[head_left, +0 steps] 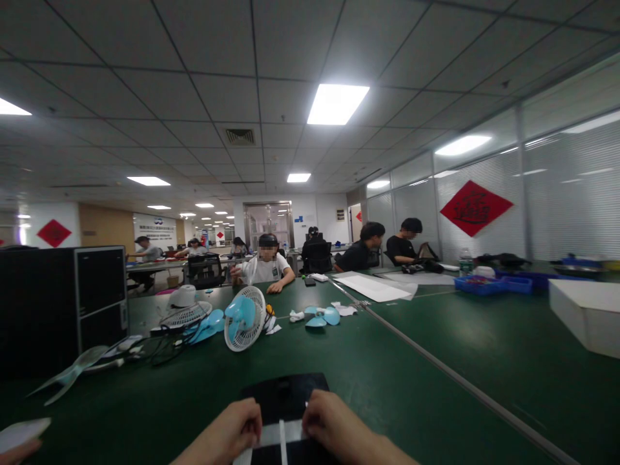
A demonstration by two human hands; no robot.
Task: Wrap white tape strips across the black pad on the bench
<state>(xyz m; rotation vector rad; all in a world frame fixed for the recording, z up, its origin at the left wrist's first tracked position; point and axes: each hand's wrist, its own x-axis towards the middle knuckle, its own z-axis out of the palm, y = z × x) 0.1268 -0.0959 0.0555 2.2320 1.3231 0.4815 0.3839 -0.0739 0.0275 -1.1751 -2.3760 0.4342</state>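
Black case (274, 407) toward the worktop's (411, 400) near edge looks stiff, holdable where left hand (236, 423) and right hand (332, 420) curl nearly closed, grip unclear.

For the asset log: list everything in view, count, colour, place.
Table: 1, green, foreground
Flat object: 1, black, between hands
Strips: 2, grey and white, crossing it
Caged fan: 1, white and blue, centre-left
Blade sets: 2, blue, beside it
Computer tower: 1, black, left
Tray: at least 1, blue, right
Box: 1, white, right edge
Bottle: 1, clear, behind tray
Sheets: several, white, far centre
Lights: several, white, overhead
People: at least 7, mixed clothing, background
Edge hand: 1, lower left
Left hand: 1, at object's left
Right hand: 1, at object's right
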